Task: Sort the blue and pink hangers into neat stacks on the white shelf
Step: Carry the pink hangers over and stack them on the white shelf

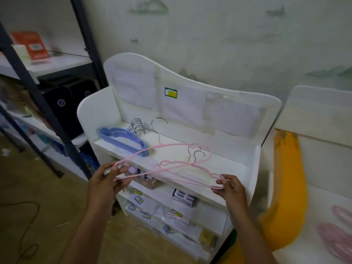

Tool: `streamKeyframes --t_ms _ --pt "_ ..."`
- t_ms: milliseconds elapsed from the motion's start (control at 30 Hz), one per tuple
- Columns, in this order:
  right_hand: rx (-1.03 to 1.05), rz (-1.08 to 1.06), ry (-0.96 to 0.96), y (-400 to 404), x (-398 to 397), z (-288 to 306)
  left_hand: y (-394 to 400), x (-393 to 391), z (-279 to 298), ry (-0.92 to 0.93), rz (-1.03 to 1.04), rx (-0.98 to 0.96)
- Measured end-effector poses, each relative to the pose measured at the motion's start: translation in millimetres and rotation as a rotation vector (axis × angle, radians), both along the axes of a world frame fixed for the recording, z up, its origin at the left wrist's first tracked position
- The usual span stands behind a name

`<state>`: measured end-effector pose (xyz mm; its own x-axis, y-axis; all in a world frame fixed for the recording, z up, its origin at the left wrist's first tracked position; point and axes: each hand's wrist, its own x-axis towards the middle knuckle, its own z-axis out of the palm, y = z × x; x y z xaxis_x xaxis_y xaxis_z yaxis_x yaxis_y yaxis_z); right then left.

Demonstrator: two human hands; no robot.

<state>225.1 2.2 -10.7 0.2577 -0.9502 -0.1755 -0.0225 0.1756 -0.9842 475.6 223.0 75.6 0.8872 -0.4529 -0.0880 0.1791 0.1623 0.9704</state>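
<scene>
A stack of blue hangers [123, 139] lies at the left end of the white shelf's top tier [224, 149], metal hooks pointing to the back. Over the shelf's front edge I hold up thin pink hangers [171, 168], three by their metal hooks. My left hand [108, 180] pinches their left ends. My right hand [230, 189] pinches the right ends. One pink hanger sits higher and farther left than the other two, its hook reaching up towards the back panel.
Lower tiers of the white shelf hold small boxes [183, 197] and labelled packets. A dark metal rack [47, 111] stands to the left. A second white unit [320, 168] at right holds more pink hangers [339, 239] and has a yellow part. A cable lies on the floor at left.
</scene>
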Motion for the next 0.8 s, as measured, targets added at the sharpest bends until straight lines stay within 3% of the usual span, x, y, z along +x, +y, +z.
streamKeyframes --t_ms 433,667,800 --pt "0.074 -0.074 0.065 -44 12 -40 -89 25 -26 0.063 -0.057 -0.004" --pt "0.004 -0.095 0.266 -54 17 -47 -116 45 -40 0.061 -0.135 0.015" --pt "-0.109 -0.055 0.518 -57 18 -47 -125 57 -49 0.074 -0.174 0.041"
